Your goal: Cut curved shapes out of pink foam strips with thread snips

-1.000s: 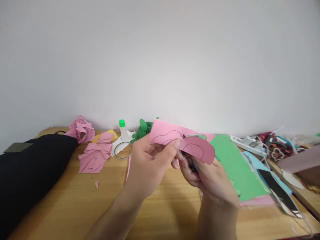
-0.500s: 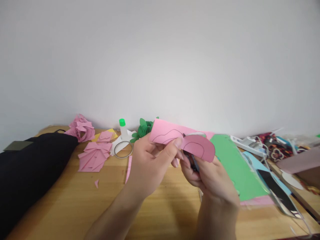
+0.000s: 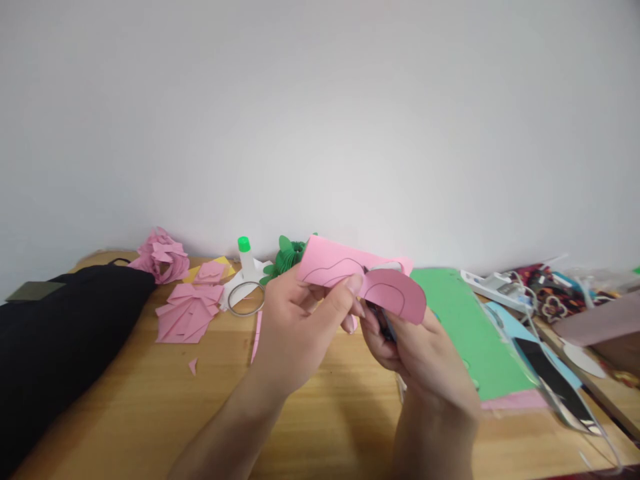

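Fingers (image 3: 345, 293): left hand (image 3: 295, 333) pinches pink paper (image 3: 330, 267) | right hand (image 3: 425, 360) grips scissors (image 3: 383, 321), mostly hidden

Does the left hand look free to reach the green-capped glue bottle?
Probably not at once: the left hand pinches the pink paper, though the way to the glue bottle looks open.

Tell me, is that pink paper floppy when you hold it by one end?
Probably a bit: the pink paper curves past the left hand yet mostly holds its shape. It looks thin, so likely light and easy to tear.
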### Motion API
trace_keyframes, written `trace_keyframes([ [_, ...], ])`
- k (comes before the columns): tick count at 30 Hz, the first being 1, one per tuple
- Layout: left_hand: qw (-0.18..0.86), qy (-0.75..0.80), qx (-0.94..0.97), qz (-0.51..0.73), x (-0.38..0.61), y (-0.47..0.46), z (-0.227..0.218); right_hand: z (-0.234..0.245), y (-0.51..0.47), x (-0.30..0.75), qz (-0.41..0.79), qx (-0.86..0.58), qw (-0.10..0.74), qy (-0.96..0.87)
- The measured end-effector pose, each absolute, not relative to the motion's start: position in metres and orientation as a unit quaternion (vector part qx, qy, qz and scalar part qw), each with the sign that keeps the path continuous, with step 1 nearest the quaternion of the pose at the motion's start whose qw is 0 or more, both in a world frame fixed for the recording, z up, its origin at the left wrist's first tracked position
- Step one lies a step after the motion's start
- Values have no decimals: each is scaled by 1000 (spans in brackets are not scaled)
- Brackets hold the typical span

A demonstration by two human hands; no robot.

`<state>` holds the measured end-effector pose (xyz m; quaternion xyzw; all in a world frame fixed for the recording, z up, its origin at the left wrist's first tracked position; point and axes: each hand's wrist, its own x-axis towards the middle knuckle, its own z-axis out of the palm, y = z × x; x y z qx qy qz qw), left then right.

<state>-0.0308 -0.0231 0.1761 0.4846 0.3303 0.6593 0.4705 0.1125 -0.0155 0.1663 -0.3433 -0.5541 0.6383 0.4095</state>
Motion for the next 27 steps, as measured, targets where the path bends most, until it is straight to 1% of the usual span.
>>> trace_keyframes([
  [8,462,330,489,662,-31,-25,177,166,-19,112,658,-334,417,-530],
  [20,468,335,485,659,-30,-24,177,158,-19,110,622,-364,429,-545],
  [27,469,331,487,658,-31,-23,176,164,-21,107,608,-363,438,-553],
])
